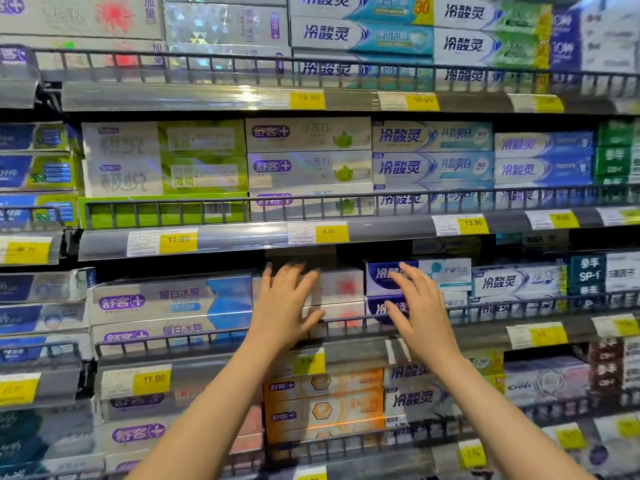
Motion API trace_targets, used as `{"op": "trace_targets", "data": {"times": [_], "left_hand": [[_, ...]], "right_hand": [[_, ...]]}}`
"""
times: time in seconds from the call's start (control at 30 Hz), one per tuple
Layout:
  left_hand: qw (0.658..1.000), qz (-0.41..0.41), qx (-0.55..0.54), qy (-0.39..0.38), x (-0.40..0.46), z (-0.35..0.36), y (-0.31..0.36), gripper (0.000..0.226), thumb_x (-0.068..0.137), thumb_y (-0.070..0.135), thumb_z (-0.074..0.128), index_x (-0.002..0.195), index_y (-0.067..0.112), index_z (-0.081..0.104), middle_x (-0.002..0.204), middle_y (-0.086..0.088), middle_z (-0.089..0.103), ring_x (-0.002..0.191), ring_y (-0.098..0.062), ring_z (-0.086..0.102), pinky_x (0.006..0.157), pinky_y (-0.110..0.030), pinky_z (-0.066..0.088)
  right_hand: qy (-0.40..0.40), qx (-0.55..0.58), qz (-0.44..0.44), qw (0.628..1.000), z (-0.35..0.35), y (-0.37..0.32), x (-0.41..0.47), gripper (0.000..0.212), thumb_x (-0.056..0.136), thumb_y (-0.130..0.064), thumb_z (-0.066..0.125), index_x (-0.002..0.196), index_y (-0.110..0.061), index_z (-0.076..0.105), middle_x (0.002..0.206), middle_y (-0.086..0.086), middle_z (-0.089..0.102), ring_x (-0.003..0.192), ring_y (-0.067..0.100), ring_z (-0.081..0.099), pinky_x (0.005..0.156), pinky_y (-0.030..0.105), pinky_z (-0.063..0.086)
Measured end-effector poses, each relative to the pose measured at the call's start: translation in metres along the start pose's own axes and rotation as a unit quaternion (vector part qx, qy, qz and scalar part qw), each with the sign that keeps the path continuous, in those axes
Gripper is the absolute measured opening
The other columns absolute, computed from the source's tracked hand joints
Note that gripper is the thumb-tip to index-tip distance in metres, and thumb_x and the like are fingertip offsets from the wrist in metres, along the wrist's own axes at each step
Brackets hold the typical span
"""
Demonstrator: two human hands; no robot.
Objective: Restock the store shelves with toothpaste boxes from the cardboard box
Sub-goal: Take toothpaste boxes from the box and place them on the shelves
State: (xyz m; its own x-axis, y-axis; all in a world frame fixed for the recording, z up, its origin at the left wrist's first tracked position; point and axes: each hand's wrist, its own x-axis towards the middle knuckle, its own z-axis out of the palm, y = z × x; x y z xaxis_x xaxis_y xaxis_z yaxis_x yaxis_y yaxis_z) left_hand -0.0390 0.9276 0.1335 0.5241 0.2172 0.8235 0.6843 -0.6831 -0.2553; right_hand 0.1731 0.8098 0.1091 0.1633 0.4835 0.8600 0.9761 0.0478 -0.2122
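Store shelving, four tiers in view, packed with toothpaste boxes lying lengthwise behind dark wire rails (346, 320).

On the third tier from the top, two bare hands raised to the stock, apart from each other. Left hand (287, 303) spread flat, fingers straight, pressed on the face of a stack of white toothpaste boxes with a red burst (341, 289), thumb lying near the rail. Right hand (420, 306) just right of it, fingers extended and slightly blurred, laid over the left end of the blue-and-white toothpaste boxes (446, 271) next in the row. Neither hand curled round anything.

Left of the white stack, grey and blue boxes with a purple oval logo (169, 299). Tier above: green-and-white boxes (162, 157) at left, pale boxes with a green motif (308, 150) in the middle, blue-white ones to the right. Below the hands, orange boxes with a hexagon mark (323, 407).

Yellow price tags along the shelf edges, among them 11.90 (178, 240), 8.00 (329, 232) and 13.90 (472, 223).
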Motion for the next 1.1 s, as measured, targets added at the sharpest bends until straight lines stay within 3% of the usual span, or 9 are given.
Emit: {"op": "trace_targets", "data": {"times": [0.1, 0.2, 0.33, 0.5, 0.67, 0.77, 0.93, 1.03, 1.1], "left_hand": [[0.999, -0.027, 0.028, -0.014, 0.013, 0.011, 0.017, 0.068, 0.068, 0.060, 0.063, 0.123, 0.022, 0.050, 0.112, -0.009, 0.064, 0.110, -0.032, 0.058, 0.101, -0.064, 0.026], [0.998, -0.050, 0.045, 0.005, 0.013, 0.016, 0.024, 0.070, 0.067, 0.064, 0.061, 0.121, 0.022, 0.051, 0.106, -0.008, 0.065, 0.106, -0.031, 0.060, 0.101, -0.066, 0.022], [0.997, -0.044, 0.046, 0.041, 0.017, 0.019, 0.028, 0.070, 0.066, 0.062, 0.064, 0.121, 0.021, 0.052, 0.107, -0.008, 0.064, 0.106, -0.030, 0.059, 0.101, -0.067, 0.022], [0.999, -0.020, 0.012, 0.031, 0.027, 0.023, 0.059, 0.068, 0.070, 0.055, 0.062, 0.124, 0.017, 0.049, 0.110, -0.006, 0.060, 0.104, -0.027, 0.057, 0.101, -0.067, 0.027], [0.999, -0.048, 0.010, 0.024, 0.047, 0.028, 0.088, 0.075, 0.067, 0.054, 0.068, 0.128, 0.014, 0.050, 0.116, -0.009, 0.062, 0.106, -0.029, 0.059, 0.098, -0.068, 0.029], [0.996, -0.085, 0.022, 0.026, 0.050, 0.032, 0.101, 0.074, 0.067, 0.054, 0.068, 0.125, 0.011, 0.051, 0.113, -0.009, 0.063, 0.104, -0.029, 0.059, 0.095, -0.071, 0.030], [0.988, -0.143, 0.028, 0.044, 0.051, 0.038, 0.121, 0.073, 0.066, 0.053, 0.070, 0.122, 0.010, 0.051, 0.109, -0.009, 0.064, 0.104, -0.028, 0.059, 0.095, -0.074, 0.025], [0.984, -0.172, 0.007, 0.042, 0.054, 0.038, 0.126, 0.071, 0.069, 0.053, 0.069, 0.124, 0.012, 0.049, 0.111, -0.008, 0.064, 0.107, -0.027, 0.058, 0.099, -0.073, 0.020], [0.982, -0.183, -0.007, 0.038, 0.054, 0.040, 0.127, 0.071, 0.072, 0.056, 0.064, 0.126, 0.012, 0.048, 0.114, -0.008, 0.063, 0.109, -0.027, 0.057, 0.101, -0.072, 0.017]], "right_hand": [[-0.005, -0.020, 0.010, 1.000, -0.008, 0.015, 0.015, 0.056, 0.088, -0.029, 0.057, 0.139, -0.018, 0.036, 0.150, 0.002, 0.030, 0.140, 0.022, 0.022, 0.115, 0.039, 0.015], [-0.041, -0.080, -0.006, 0.996, -0.008, 0.021, 0.033, 0.068, 0.085, -0.041, 0.057, 0.143, -0.020, 0.028, 0.151, 0.001, 0.026, 0.142, 0.022, 0.015, 0.116, 0.040, 0.004], [-0.055, -0.104, -0.013, 0.993, 0.000, 0.026, 0.042, 0.076, 0.078, -0.057, 0.048, 0.142, -0.022, 0.029, 0.147, 0.001, 0.035, 0.140, 0.021, 0.020, 0.115, 0.048, 0.002], [-0.011, -0.051, 0.024, 0.998, -0.013, 0.039, 0.017, 0.072, 0.084, -0.049, 0.056, 0.144, -0.024, 0.025, 0.155, -0.001, 0.017, 0.144, 0.017, 0.009, 0.116, 0.041, -0.002], [0.016, 0.011, 0.079, 0.997, -0.046, 0.080, 0.008, 0.072, 0.082, -0.050, 0.057, 0.142, -0.020, 0.029, 0.152, 0.004, 0.023, 0.142, 0.020, 0.015, 0.118, 0.042, 0.007], [-0.032, 0.030, 0.132, 0.990, -0.064, 0.105, 0.026, 0.076, 0.081, -0.049, 0.060, 0.142, -0.016, 0.029, 0.151, 0.007, 0.028, 0.141, 0.022, 0.019, 0.118, 0.041, 0.006], [-0.150, -0.003, 0.106, 0.983, -0.073, 0.132, 0.051, 0.078, 0.077, -0.061, 0.057, 0.137, -0.016, 0.036, 0.140, 0.009, 0.046, 0.131, 0.026, 0.039, 0.117, 0.042, 0.013], [-0.177, -0.016, 0.101, 0.979, -0.079, 0.139, 0.067, 0.080, 0.074, -0.067, 0.054, 0.133, -0.015, 0.042, 0.122, 0.012, 0.060, 0.114, 0.029, 0.053, 0.095, 0.038, 0.040], [-0.204, -0.023, 0.100, 0.974, -0.079, 0.141, 0.076, 0.082, 0.072, -0.072, 0.051, 0.131, -0.015, 0.044, 0.107, 0.015, 0.064, 0.101, 0.030, 0.058, 0.073, 0.033, 0.043]]}}
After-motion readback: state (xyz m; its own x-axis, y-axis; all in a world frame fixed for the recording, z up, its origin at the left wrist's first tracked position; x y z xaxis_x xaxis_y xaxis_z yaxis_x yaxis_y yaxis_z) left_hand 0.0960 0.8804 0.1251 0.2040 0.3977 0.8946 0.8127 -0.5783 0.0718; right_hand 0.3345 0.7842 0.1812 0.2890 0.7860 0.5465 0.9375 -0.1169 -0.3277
